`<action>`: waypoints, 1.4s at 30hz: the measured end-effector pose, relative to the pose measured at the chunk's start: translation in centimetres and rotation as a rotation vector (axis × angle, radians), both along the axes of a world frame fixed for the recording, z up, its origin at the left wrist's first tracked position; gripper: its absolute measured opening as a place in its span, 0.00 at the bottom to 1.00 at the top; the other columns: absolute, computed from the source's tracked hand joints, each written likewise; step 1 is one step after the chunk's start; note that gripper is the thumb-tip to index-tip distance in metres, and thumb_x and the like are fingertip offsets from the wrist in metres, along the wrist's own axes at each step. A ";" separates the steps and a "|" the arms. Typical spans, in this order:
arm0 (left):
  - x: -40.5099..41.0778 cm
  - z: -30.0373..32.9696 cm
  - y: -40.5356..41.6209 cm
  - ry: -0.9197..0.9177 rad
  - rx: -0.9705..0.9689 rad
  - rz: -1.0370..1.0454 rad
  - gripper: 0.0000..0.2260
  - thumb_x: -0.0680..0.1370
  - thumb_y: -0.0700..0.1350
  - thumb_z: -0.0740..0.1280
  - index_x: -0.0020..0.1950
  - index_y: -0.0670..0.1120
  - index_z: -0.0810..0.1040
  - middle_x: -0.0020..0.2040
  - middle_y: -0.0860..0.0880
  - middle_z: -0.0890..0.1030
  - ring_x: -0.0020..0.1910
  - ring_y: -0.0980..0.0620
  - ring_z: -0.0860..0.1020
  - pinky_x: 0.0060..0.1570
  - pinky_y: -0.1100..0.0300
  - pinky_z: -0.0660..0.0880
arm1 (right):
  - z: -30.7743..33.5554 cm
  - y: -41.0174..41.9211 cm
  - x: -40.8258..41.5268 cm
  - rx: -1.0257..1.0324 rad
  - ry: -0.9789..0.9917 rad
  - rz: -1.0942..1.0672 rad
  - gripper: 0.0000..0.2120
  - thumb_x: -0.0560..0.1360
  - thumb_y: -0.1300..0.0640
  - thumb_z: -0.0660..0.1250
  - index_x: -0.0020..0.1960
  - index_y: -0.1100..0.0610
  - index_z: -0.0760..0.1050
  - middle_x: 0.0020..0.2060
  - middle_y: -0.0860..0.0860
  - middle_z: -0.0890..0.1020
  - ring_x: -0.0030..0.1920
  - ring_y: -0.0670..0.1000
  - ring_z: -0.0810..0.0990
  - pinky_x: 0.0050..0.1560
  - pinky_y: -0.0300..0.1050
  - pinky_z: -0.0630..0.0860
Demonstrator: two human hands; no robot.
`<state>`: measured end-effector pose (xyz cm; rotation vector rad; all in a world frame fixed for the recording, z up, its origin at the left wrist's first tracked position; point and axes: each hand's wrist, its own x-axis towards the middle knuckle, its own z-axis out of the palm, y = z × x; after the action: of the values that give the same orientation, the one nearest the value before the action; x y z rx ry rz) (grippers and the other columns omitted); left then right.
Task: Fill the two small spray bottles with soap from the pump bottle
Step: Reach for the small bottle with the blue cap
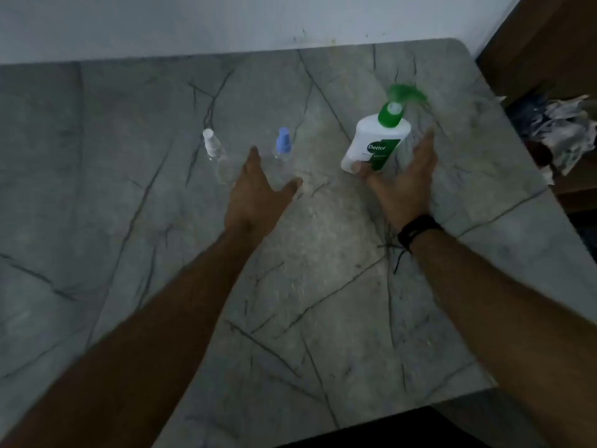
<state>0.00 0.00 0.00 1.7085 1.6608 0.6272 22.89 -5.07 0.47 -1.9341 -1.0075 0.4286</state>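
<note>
Your left hand (pixel 258 185), spread and empty, nears the clear blue-capped spray bottle (pixel 281 147) at the middle of the grey surface (pixel 129 205), likely to uncap it. Your right hand (pixel 400 182) flanks the tilted white green-pump soap bottle (pixel 374 143) towards the right edge; whether it grips, I cannot tell.

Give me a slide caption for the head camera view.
Open left hand by the blue-capped spray bottle, right hand touching the pump bottle, on a marble table.

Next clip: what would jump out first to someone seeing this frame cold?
The white pump bottle with its blurred green pump head stands right of centre on the grey marble table, the right hand cupped at it; a grip cannot be told. To its left stand a blue-capped spray bottle and a white-capped spray bottle, the open left hand near the blue one.
</note>
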 end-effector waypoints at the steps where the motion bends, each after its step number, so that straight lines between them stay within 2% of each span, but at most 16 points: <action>1: 0.1 -0.4 0.5 0.002 0.051 -0.007 0.47 0.69 0.68 0.68 0.79 0.48 0.51 0.74 0.50 0.66 0.71 0.50 0.67 0.60 0.62 0.63 | -0.2 1.0 0.3 0.067 0.066 0.037 0.65 0.59 0.34 0.80 0.81 0.55 0.45 0.77 0.57 0.60 0.76 0.53 0.63 0.74 0.57 0.66; 3: 0.4 -0.8 1.5 0.020 0.094 -0.028 0.47 0.68 0.68 0.69 0.78 0.48 0.53 0.72 0.51 0.70 0.68 0.51 0.70 0.57 0.62 0.64 | -0.5 2.9 1.1 0.178 0.175 0.121 0.64 0.60 0.41 0.83 0.81 0.57 0.46 0.73 0.55 0.68 0.72 0.50 0.70 0.72 0.52 0.70; 5: 0.4 -1.2 2.2 0.053 0.134 -0.046 0.44 0.68 0.68 0.69 0.76 0.49 0.58 0.67 0.52 0.75 0.64 0.50 0.74 0.55 0.59 0.68 | -1.0 4.6 1.6 0.240 0.201 0.177 0.61 0.61 0.47 0.84 0.79 0.59 0.49 0.70 0.54 0.72 0.67 0.49 0.75 0.69 0.47 0.73; 8: 0.3 -1.9 2.9 0.102 0.239 -0.058 0.33 0.69 0.69 0.68 0.68 0.52 0.69 0.58 0.54 0.79 0.54 0.51 0.78 0.49 0.56 0.73 | -2.4 5.8 1.5 0.364 0.166 0.182 0.47 0.64 0.54 0.83 0.71 0.62 0.57 0.62 0.53 0.75 0.60 0.45 0.78 0.61 0.41 0.77; 10: 0.0 -2.2 3.2 0.126 0.294 -0.056 0.28 0.70 0.69 0.67 0.60 0.51 0.74 0.54 0.56 0.80 0.49 0.54 0.78 0.45 0.57 0.73 | -3.0 6.3 1.2 0.426 0.141 0.181 0.38 0.65 0.57 0.82 0.63 0.60 0.60 0.57 0.49 0.76 0.53 0.38 0.79 0.56 0.38 0.78; 12: -0.1 -2.8 3.3 0.113 0.350 -0.059 0.25 0.70 0.69 0.67 0.55 0.51 0.77 0.52 0.57 0.79 0.47 0.56 0.77 0.44 0.59 0.73 | -3.6 6.6 1.0 0.459 0.112 0.194 0.34 0.65 0.58 0.81 0.59 0.59 0.61 0.52 0.46 0.77 0.48 0.34 0.78 0.51 0.37 0.79; 14: -0.2 -3.1 3.2 0.119 0.426 -0.080 0.25 0.70 0.68 0.68 0.54 0.50 0.78 0.50 0.56 0.78 0.47 0.57 0.76 0.45 0.60 0.71 | -4.0 6.7 1.4 0.477 0.126 0.231 0.34 0.64 0.58 0.82 0.59 0.60 0.63 0.51 0.47 0.78 0.48 0.38 0.79 0.52 0.41 0.80; 16: -0.2 -3.2 3.0 0.155 0.487 -0.110 0.24 0.70 0.67 0.68 0.54 0.49 0.79 0.50 0.54 0.78 0.47 0.56 0.75 0.45 0.60 0.69 | -4.0 6.1 2.0 0.480 0.189 0.311 0.33 0.64 0.58 0.82 0.61 0.61 0.68 0.53 0.51 0.81 0.53 0.46 0.81 0.55 0.45 0.80; 18: -0.2 -3.0 2.3 0.167 0.482 -0.120 0.23 0.70 0.66 0.68 0.52 0.48 0.78 0.49 0.52 0.79 0.48 0.53 0.76 0.47 0.57 0.72 | -3.7 5.2 2.7 0.442 0.269 0.435 0.30 0.64 0.60 0.82 0.62 0.62 0.74 0.55 0.55 0.84 0.55 0.53 0.83 0.55 0.48 0.81; 21: -0.4 -2.9 0.1 0.152 0.471 -0.122 0.24 0.70 0.66 0.69 0.52 0.48 0.78 0.48 0.52 0.80 0.49 0.52 0.78 0.52 0.54 0.74 | -2.7 2.9 4.0 0.348 0.275 0.579 0.21 0.66 0.63 0.81 0.57 0.59 0.80 0.48 0.48 0.87 0.50 0.48 0.85 0.49 0.42 0.81; 23: -0.6 -2.9 -2.2 0.152 0.487 -0.121 0.24 0.69 0.66 0.70 0.53 0.48 0.76 0.48 0.52 0.80 0.48 0.52 0.78 0.50 0.54 0.75 | -2.2 0.5 4.6 0.293 0.281 0.638 0.18 0.66 0.63 0.81 0.54 0.58 0.82 0.48 0.46 0.87 0.49 0.46 0.86 0.48 0.39 0.81; 29: -1.6 -3.1 -9.3 0.177 0.469 -0.133 0.22 0.68 0.67 0.71 0.46 0.50 0.75 0.45 0.53 0.81 0.45 0.53 0.79 0.49 0.52 0.76 | -1.8 -6.6 5.3 0.194 0.309 0.780 0.18 0.63 0.60 0.79 0.53 0.56 0.83 0.49 0.48 0.87 0.49 0.47 0.86 0.47 0.38 0.81; 34: -2.4 -3.3 -11.8 0.148 0.497 -0.139 0.21 0.67 0.68 0.71 0.44 0.51 0.75 0.45 0.56 0.80 0.44 0.55 0.78 0.49 0.52 0.76 | -1.6 -8.6 5.1 0.178 0.298 0.831 0.15 0.69 0.68 0.75 0.55 0.59 0.81 0.48 0.50 0.87 0.50 0.49 0.85 0.47 0.39 0.81; 36: -2.4 -3.1 -12.0 0.160 0.489 -0.155 0.23 0.66 0.69 0.70 0.46 0.52 0.75 0.46 0.55 0.80 0.46 0.54 0.78 0.48 0.52 0.76 | -1.7 -8.8 5.0 0.180 0.254 0.845 0.16 0.70 0.69 0.75 0.56 0.61 0.80 0.49 0.52 0.87 0.50 0.51 0.85 0.49 0.41 0.82; 40: -2.4 -2.9 -12.5 0.138 0.521 -0.146 0.36 0.59 0.78 0.66 0.55 0.54 0.74 0.50 0.58 0.76 0.48 0.58 0.75 0.44 0.58 0.72 | -1.9 -8.9 5.0 0.239 0.205 0.878 0.21 0.68 0.67 0.77 0.59 0.62 0.79 0.52 0.56 0.86 0.52 0.53 0.85 0.50 0.43 0.82; 42: -3.4 -2.7 -12.6 0.103 0.565 -0.137 0.40 0.62 0.80 0.60 0.61 0.53 0.73 0.54 0.57 0.75 0.50 0.60 0.74 0.44 0.60 0.70 | -1.8 -9.0 4.9 0.285 0.202 0.892 0.21 0.67 0.65 0.78 0.58 0.59 0.79 0.52 0.57 0.86 0.52 0.53 0.85 0.49 0.42 0.81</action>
<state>-3.40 -12.56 -2.73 2.2599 1.5030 1.0261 27.80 -14.05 -1.30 -1.0805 -1.6595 0.8936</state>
